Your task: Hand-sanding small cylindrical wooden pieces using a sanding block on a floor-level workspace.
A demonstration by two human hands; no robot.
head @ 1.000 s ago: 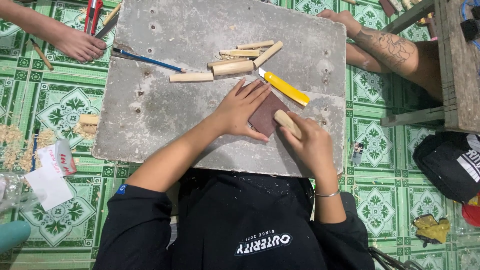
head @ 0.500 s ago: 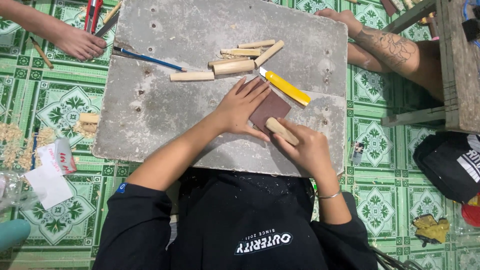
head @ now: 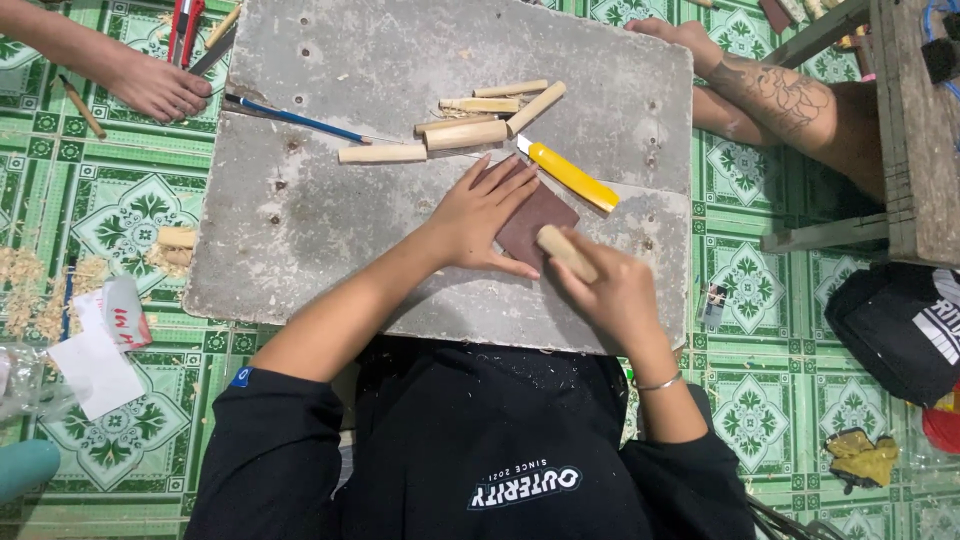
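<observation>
A grey board (head: 330,210) lies across my lap. My left hand (head: 480,215) presses flat on a dark brown sandpaper sheet (head: 535,222), fingers spread. In my right hand (head: 610,295) I grip a short pale wooden peg (head: 566,252), its end resting on the sandpaper. Several more wooden pegs (head: 465,133) lie in a loose group further up the board. A yellow utility knife (head: 570,176) sits just above the sandpaper, and a blue pencil (head: 295,118) lies to the left of the pegs.
Another person's foot (head: 150,85) rests at the top left by red-handled tools (head: 185,25). A tattooed leg (head: 770,95) and a wooden bench (head: 915,130) are at the top right. Wood shavings (head: 30,290), paper scraps and a black bag (head: 900,330) lie on the green tiled floor.
My right hand slid the peg left and down along the sandpaper, then slightly back up. My left hand stayed pressed on the sheet.
</observation>
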